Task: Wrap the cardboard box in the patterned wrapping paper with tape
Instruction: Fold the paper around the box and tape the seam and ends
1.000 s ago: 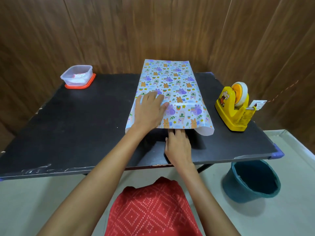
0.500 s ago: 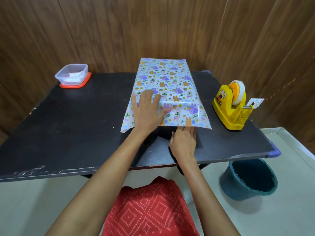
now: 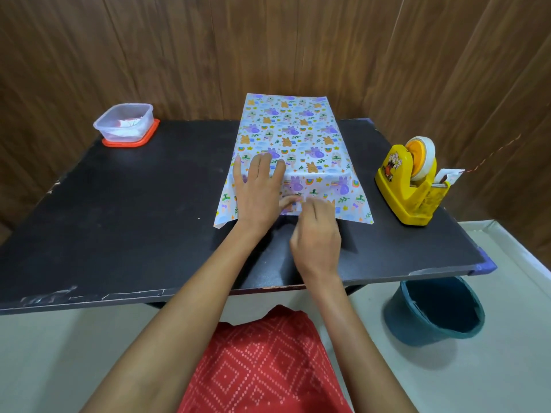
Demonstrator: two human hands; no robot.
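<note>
**Wrapping just begun: paper draped over the box, no tape on it yet**

The patterned wrapping paper [image 3: 301, 129] lies printed side up in the middle of the black surface [image 3: 134, 219]. It runs from the far edge, where it curls up against the wooden wall, towards the near edge. The cardboard box is hidden under it and shows only as a raised block.

Our left hand [image 3: 259, 189] lies flat on the paper over the box's near top edge, its grip apart with fingers straight. Our right hand [image 3: 316, 231] is at the near flap, fingers curled, and its grip seems pinched on the paper's edge.

We judge the task to be at an early stage. The paper covers the box, but the flaps at both sides hang loose and we see no tape on it. The yellow tape dispenser [image 3: 408, 186] stands near the right edge, untouched. Closing the seam, folding the ends and taping are still left.
</note>
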